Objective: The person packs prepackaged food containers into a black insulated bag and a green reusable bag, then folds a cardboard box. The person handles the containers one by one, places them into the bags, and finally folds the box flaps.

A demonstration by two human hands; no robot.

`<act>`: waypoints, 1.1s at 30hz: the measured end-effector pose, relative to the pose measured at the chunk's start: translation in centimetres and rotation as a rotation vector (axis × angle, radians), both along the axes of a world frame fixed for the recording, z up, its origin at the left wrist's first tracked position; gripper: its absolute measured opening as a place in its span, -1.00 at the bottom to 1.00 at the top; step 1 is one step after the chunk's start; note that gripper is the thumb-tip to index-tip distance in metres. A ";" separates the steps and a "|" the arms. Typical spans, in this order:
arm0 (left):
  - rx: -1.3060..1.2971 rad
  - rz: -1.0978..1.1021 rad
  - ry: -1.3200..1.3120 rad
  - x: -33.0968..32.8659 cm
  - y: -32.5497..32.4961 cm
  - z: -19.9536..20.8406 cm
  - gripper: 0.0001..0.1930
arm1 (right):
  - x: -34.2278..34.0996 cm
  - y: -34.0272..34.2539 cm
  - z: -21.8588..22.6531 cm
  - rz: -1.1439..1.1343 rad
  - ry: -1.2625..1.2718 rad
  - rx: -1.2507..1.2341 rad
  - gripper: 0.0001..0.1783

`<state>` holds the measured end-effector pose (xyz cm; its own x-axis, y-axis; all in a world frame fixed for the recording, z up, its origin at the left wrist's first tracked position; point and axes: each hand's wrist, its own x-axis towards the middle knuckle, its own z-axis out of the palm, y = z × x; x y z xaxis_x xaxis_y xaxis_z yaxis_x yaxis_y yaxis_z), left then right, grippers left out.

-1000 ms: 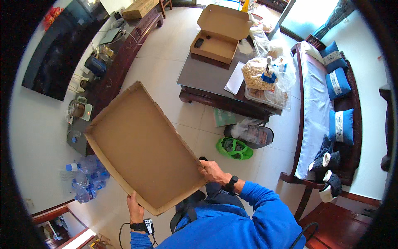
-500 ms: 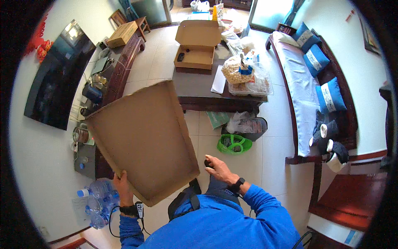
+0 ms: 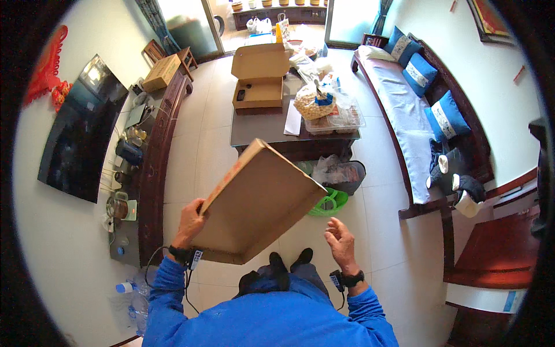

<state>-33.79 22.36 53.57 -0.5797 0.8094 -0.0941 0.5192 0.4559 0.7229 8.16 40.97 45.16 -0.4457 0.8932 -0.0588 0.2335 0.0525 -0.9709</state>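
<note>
A shallow brown cardboard tray (image 3: pixel 260 202) hangs tilted in front of me, its hollow side toward me. My left hand (image 3: pixel 189 224) grips it by the left edge, fingers wrapped over the rim; part of that grip is behind the wall. To the right of the tray, apart from it, my right hand (image 3: pixel 341 246) is raised with loosely bent fingers and nothing visible in it. Beyond the tray, an open cardboard box (image 3: pixel 258 107) stands on the dark coffee table (image 3: pixel 254 134), with a small black object inside.
Bags of food (image 3: pixel 315 104) and a white paper (image 3: pixel 293 121) share the table. Beneath and before it are a black bag (image 3: pixel 348 176) and a green basket (image 3: pixel 330 203). A cushioned bench (image 3: pixel 393 110) lines the right; a long cabinet (image 3: pixel 153 168) and plastic bottles (image 3: pixel 139 306) are left.
The tray has turned and tipped, its far corner now pointing up and its right end swung across the green basket. My right hand has moved right, away from my lap.
</note>
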 end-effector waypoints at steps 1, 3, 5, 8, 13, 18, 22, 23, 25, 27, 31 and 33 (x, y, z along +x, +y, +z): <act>-0.005 -0.057 0.016 0.5 1.3 0.0 -0.72 | 0.9 0.1 0.8 -0.034 0.018 0.034 -0.44; 0.023 -0.184 0.042 1.7 3.5 -0.2 -0.72 | 2.7 0.3 2.4 -0.088 -0.045 0.138 -0.43; -0.004 -0.339 0.168 2.9 5.9 0.2 -0.71 | 4.0 1.0 3.8 -0.132 -0.044 0.257 -0.42; 0.030 -0.502 0.229 5.4 8.5 1.2 -0.71 | 5.5 1.9 4.9 -0.157 -0.090 0.415 -0.27; 0.118 -0.693 0.290 8.4 10.9 2.5 -0.74 | 6.6 1.6 4.8 -0.164 -0.065 0.331 -0.18; 0.130 -0.787 0.260 9.2 12.2 1.9 -0.73 | 6.5 -0.3 4.4 -0.233 -0.004 0.046 -0.32; 0.139 -0.796 0.230 8.0 11.4 1.1 -0.76 | 4.8 -1.7 4.5 -0.274 -0.087 0.053 -0.44; 0.139 -0.776 0.230 7.3 11.0 0.8 -0.75 | 4.1 -1.7 4.4 -0.278 -0.090 0.069 -0.45; 0.125 -0.740 0.242 5.6 9.9 0.4 -0.72 | 2.1 -1.7 4.1 -0.242 0.007 0.061 -0.45; 0.122 -0.680 0.225 3.4 8.4 0.0 -0.72 | -0.4 -1.6 3.6 -0.216 0.053 0.039 -0.45; 0.113 -0.565 0.194 -1.1 5.2 -1.1 -0.71 | -6.0 -1.4 3.1 -0.131 0.043 0.086 -0.44; 0.097 -0.480 0.182 -2.9 3.6 -1.8 -0.66 | -9.2 -1.3 3.1 -0.084 0.109 0.091 -0.43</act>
<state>-36.74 25.93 51.77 -0.1408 0.9881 0.0622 0.7747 0.0709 0.6284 -1.00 39.62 48.24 -0.3682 0.9272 0.0690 0.1344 0.1265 -0.9828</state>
